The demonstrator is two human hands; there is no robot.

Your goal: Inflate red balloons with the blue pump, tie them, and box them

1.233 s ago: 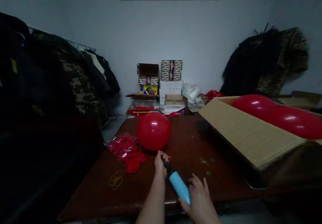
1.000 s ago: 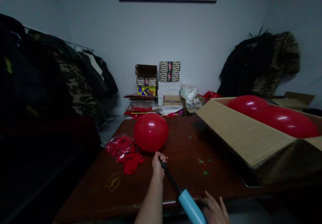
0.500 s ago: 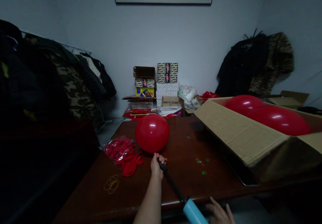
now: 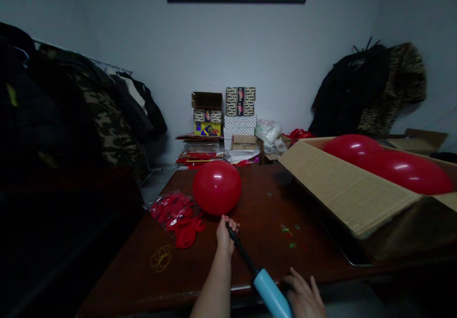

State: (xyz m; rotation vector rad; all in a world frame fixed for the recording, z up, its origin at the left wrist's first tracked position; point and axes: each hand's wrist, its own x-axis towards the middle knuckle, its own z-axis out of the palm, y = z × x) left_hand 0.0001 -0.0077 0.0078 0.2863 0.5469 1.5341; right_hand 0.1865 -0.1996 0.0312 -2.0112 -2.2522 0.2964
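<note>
A round, inflated red balloon [image 4: 217, 187] stands above the table, its neck end down at my left hand [image 4: 225, 234]. The fingers of that hand are closed round the neck and the black tip of a hand pump. From there a black rod [image 4: 244, 255] slants down to the pump's light-blue barrel [image 4: 272, 293]. Beside the barrel, on its right, is my right hand [image 4: 303, 295], fingers spread; whether it touches the barrel I cannot tell. Left of the balloon lies a clear bag of red balloons [image 4: 173, 208], with loose flat red balloons [image 4: 187, 232] by it.
Yellow rubber bands [image 4: 160, 258] lie at the table's left front, small green and red bands [image 4: 287, 232] right of centre. An open cardboard box [image 4: 350, 194] with large red balloons [image 4: 407, 171] stands on the right, over a dark flat object [image 4: 348, 246]. Stacked boxes [image 4: 240, 125] are behind.
The blue barrel has come up and left, closer to my left hand, and less black rod shows. My right hand has shifted the same way. The view has tilted slightly.
</note>
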